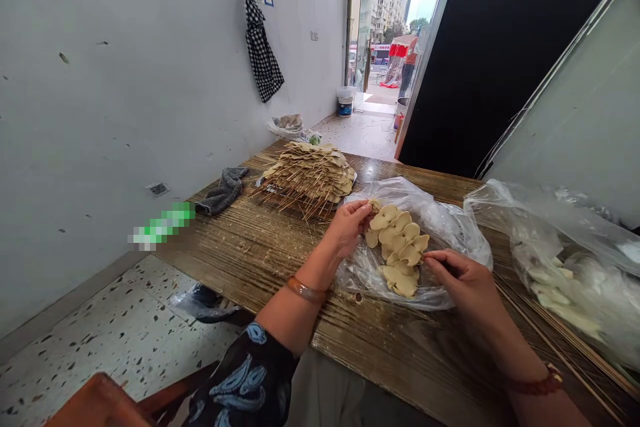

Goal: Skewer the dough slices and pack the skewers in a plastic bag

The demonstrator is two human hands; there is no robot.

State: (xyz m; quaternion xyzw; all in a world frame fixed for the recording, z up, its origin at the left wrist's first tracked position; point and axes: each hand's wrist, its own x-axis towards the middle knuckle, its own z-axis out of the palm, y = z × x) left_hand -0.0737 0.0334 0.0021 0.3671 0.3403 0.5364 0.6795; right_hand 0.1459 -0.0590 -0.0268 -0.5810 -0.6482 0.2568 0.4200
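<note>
Thin tan slices (pixel 400 233) overlap in a row above a clear plastic bag (pixel 450 227) on the wooden table. My left hand (pixel 350 223) pinches the upper left end of this row between thumb and fingers. At the row's right edge, my right hand (pixel 463 280) has its thumb and forefinger pressed together. What lies between those fingertips is too small to make out. More tan slices lie on the bag below the row. Beyond my left hand, a heap of skewered tan slices (pixel 315 170) is piled up, its sticks pointing towards me.
Long thin bamboo sticks (pixel 560 340) lie at the table's right side, beside a plastic bag of pale pieces (pixel 565 280). A grey cloth (pixel 223 190) rests near the left edge of the wooden table (pixel 240 250). Another bag (pixel 286 125) sits at the far end.
</note>
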